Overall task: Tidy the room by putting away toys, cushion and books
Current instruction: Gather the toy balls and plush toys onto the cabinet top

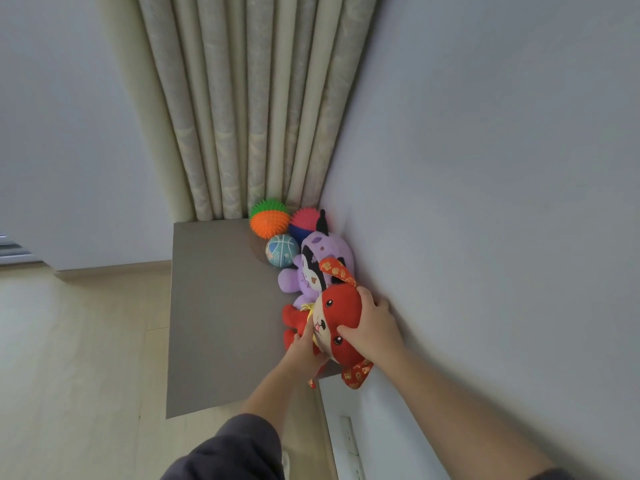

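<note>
A red plush toy (341,308) with gold-patterned ears lies on the grey-brown cabinet top (214,306), against the wall. My right hand (375,323) grips its head from the wall side. My left hand (306,349) holds its body from below. Behind it sits a purple plush toy (320,259). Further back lie a blue ball (282,251), an orange and green spiky ball (269,218) and a pink and blue spiky ball (303,221), partly hidden by the purple toy.
The white wall (485,202) runs along the cabinet's right side. Beige curtains (249,109) hang behind the balls. Pale wooden floor (76,358) lies left of the cabinet. A wall socket (348,434) sits low on the wall.
</note>
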The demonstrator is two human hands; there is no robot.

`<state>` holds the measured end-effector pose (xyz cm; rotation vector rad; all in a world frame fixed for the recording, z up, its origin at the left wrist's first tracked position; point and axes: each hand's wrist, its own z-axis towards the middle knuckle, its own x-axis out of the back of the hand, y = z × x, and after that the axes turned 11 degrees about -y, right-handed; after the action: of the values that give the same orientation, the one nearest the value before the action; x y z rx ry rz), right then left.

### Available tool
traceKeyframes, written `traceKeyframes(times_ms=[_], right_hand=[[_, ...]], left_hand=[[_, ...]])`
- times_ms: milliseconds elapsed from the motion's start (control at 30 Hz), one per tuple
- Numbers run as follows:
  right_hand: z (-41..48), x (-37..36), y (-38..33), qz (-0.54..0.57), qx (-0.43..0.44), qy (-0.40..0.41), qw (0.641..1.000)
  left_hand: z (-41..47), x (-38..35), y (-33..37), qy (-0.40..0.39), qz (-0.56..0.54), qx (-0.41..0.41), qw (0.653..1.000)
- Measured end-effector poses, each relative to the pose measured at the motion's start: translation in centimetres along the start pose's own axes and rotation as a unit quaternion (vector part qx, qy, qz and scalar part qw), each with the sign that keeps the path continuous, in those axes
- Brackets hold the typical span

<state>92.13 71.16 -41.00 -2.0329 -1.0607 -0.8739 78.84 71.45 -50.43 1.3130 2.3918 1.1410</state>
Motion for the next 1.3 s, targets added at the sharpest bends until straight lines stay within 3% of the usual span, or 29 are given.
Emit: traceKeyframes(times_ms=[133,300,500,600,800,900,1033,1300], right_hand=[[-1.1,0.6,-0.2,-0.077,-0.016,-0.012,0.997],[-2.2,0.6,-1.2,-0.199,0.012,0.048,0.979],[-0.6,0.1,-1.1,-0.146,0.020,-0.035,0.988],[0.1,0.2,-0.5,-0.107,0.014,-0.028,0.994],[-1.2,-0.6,-1.1,-0.179,0.009,0.010,0.984],[-2.0,-0.5,-2.1,-0.248,0.049,0.039,0.967],[-3.1,-1.3,-2.7,-0.312,0.106,-0.007,0.944],[-1.6,-1.6,-1.3,-0.370,0.095,-0.046,0.923]], left_hand=[[-0.5,-0.1,0.2,-0.004,0.030,0.015,0.999],[-1.1,0.8,0.2,-0.003,0.113,0.052,0.992],[0.2,1.2,-3.3,0.013,0.053,0.104,0.993],[0.8,0.7,-3.8,-0.009,0.018,0.102,0.995],[0.0,0.8,-3.8,-0.029,0.013,0.114,0.993],[-0.8,1.8,-3.7,-0.020,0.034,0.098,0.994],[-1.8,2.0,-3.5,-0.053,0.084,0.053,0.994],[-2.3,1.3,-4.5,-0.068,0.146,0.022,0.987]])
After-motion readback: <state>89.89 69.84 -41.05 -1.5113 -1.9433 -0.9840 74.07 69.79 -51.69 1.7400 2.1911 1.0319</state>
